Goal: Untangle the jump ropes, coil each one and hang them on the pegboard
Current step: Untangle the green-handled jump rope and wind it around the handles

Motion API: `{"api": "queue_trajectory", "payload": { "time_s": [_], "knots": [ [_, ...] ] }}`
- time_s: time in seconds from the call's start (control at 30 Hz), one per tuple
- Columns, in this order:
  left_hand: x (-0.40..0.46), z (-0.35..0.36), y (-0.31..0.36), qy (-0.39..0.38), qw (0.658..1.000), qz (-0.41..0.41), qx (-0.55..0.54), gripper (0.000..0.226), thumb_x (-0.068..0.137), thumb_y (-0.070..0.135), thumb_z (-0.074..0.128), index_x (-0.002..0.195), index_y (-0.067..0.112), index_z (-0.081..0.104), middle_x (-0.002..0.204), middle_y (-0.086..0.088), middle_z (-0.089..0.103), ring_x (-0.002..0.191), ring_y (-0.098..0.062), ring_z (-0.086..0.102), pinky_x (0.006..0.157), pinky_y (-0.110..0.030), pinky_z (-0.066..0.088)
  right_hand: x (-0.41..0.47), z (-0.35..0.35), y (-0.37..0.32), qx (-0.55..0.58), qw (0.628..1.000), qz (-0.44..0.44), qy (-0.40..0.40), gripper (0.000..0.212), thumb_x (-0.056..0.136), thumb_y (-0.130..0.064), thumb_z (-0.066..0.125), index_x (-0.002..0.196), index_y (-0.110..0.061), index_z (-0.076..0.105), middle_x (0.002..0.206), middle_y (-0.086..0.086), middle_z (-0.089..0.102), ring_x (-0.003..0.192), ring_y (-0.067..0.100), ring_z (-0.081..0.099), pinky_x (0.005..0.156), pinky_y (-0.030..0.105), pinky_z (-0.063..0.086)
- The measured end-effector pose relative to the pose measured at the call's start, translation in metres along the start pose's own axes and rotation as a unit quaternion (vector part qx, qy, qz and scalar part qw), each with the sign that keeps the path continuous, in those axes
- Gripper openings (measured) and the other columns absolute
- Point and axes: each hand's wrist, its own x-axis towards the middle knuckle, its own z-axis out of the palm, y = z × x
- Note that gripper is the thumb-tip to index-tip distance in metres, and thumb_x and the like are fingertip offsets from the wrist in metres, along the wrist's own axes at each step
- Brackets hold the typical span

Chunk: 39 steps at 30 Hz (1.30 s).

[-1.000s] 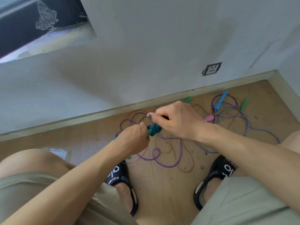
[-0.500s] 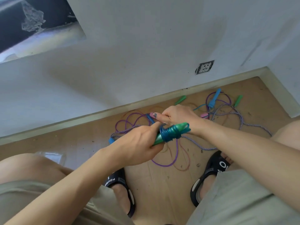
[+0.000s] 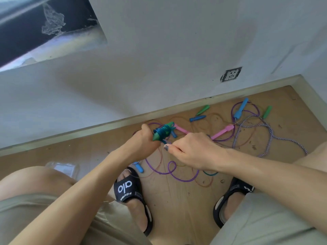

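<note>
My left hand grips a pair of green handles wound with a teal jump rope, held above the floor. My right hand is just to the right and below it, fingers curled and pinching the teal cord near the bundle. On the wooden floor lies a tangle: a purple rope, a striped white and purple rope, pink handles, blue handles and green handles. No pegboard is in view.
A white wall with a socket and a skirting board bound the floor. My feet in black sandals stand apart by the tangle. A clear plastic packet lies at the left.
My left hand has lifted the wound bundle up and left. My right hand has come off the bundle and dropped to the right, now pinching the cord.
</note>
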Motion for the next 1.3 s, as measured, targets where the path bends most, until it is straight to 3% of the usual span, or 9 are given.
{"api": "queue_trajectory", "payload": {
  "time_s": [0.13, 0.27, 0.33, 0.47, 0.67, 0.8, 0.93, 1.03, 1.3],
  "knots": [
    [-0.002, 0.026, -0.005, -0.009, 0.991, 0.056, 0.123, 0.019, 0.096, 0.021, 0.049, 0.092, 0.009, 0.034, 0.073, -0.004, 0.051, 0.061, -0.023, 0.050, 0.047, -0.031, 0.031, 0.005, -0.011, 0.005, -0.052, 0.994, -0.076, 0.052, 0.054, 0.101, -0.053, 0.035, 0.058, -0.021, 0.040, 0.050, -0.006, 0.041, 0.049, 0.012, 0.038, 0.052, 0.030, 0.020],
    [-0.008, 0.034, 0.001, -0.046, 0.970, 0.126, 0.201, 0.012, 0.092, 0.018, 0.045, 0.099, 0.010, 0.039, 0.095, -0.011, 0.055, 0.065, -0.022, 0.049, 0.056, -0.033, 0.039, 0.012, -0.018, 0.011, -0.064, 0.982, -0.107, 0.139, 0.052, 0.097, -0.057, 0.040, 0.059, -0.022, 0.043, 0.049, -0.007, 0.040, 0.052, 0.016, 0.043, 0.048, 0.027, 0.017],
    [-0.018, 0.035, 0.012, -0.045, 0.965, 0.168, 0.198, 0.021, 0.092, 0.021, 0.047, 0.106, 0.010, 0.036, 0.086, -0.006, 0.057, 0.065, -0.022, 0.048, 0.059, -0.034, 0.039, 0.019, -0.026, 0.018, -0.059, 0.980, -0.091, 0.165, 0.053, 0.097, -0.057, 0.043, 0.060, -0.020, 0.045, 0.052, -0.006, 0.045, 0.054, 0.016, 0.043, 0.048, 0.027, 0.019],
    [-0.045, 0.031, 0.035, -0.066, 0.957, 0.243, 0.142, 0.025, 0.093, 0.025, 0.052, 0.103, 0.015, 0.031, 0.071, 0.005, 0.044, 0.062, -0.018, 0.048, 0.059, -0.033, 0.033, 0.030, -0.028, 0.033, -0.068, 0.988, -0.052, 0.128, 0.058, 0.095, -0.064, 0.041, 0.062, -0.018, 0.050, 0.053, -0.001, 0.048, 0.056, 0.018, 0.046, 0.051, 0.031, 0.023],
    [-0.061, 0.004, 0.043, -0.049, 0.952, 0.299, -0.031, 0.032, 0.091, 0.018, 0.062, 0.097, 0.028, 0.032, 0.069, 0.010, 0.050, 0.060, -0.009, 0.046, 0.055, -0.026, 0.030, 0.036, -0.027, 0.045, 0.098, 0.994, 0.039, 0.011, 0.063, 0.094, -0.067, 0.041, 0.060, -0.015, 0.051, 0.052, -0.002, 0.044, 0.052, 0.017, 0.042, 0.056, 0.033, 0.034],
    [-0.047, -0.009, 0.041, 0.030, 0.963, 0.214, -0.160, 0.022, 0.091, 0.017, 0.065, 0.098, 0.017, 0.043, 0.069, 0.017, 0.052, 0.055, -0.002, 0.043, 0.053, -0.019, 0.033, 0.034, -0.007, 0.045, 0.121, 0.988, 0.080, -0.046, 0.047, 0.095, -0.059, 0.033, 0.071, -0.023, 0.050, 0.074, 0.001, 0.057, 0.074, 0.023, 0.051, 0.071, 0.033, 0.044],
    [-0.015, -0.020, 0.022, 0.091, 0.963, 0.024, -0.253, 0.024, 0.092, 0.023, 0.059, 0.110, 0.015, 0.046, 0.081, 0.000, 0.055, 0.062, -0.012, 0.046, 0.056, -0.032, 0.040, 0.024, -0.002, 0.035, 0.103, 0.985, 0.125, -0.066, 0.069, 0.103, -0.057, 0.017, 0.063, -0.011, 0.051, 0.064, 0.001, 0.050, 0.065, 0.025, 0.053, 0.069, 0.035, 0.041],
    [0.000, -0.025, 0.006, 0.124, 0.976, -0.042, -0.173, 0.023, 0.094, 0.020, 0.054, 0.109, 0.009, 0.040, 0.084, -0.004, 0.053, 0.063, -0.014, 0.047, 0.051, -0.031, 0.037, 0.016, -0.008, 0.025, 0.075, 0.991, 0.097, -0.056, 0.063, 0.105, -0.051, 0.022, 0.058, -0.014, 0.044, 0.061, -0.015, 0.022, 0.052, 0.015, 0.041, 0.065, 0.035, 0.040],
    [0.004, -0.004, -0.011, 0.053, 0.996, 0.008, 0.065, 0.023, 0.095, 0.021, 0.052, 0.109, 0.014, 0.036, 0.098, -0.011, 0.057, 0.079, -0.031, 0.052, 0.063, -0.034, 0.037, 0.013, -0.039, 0.020, 0.000, 0.994, 0.011, 0.110, 0.060, 0.099, -0.056, 0.040, 0.056, -0.014, 0.040, 0.047, 0.000, 0.042, 0.048, 0.011, 0.041, 0.055, 0.031, 0.036]
  ]
}}
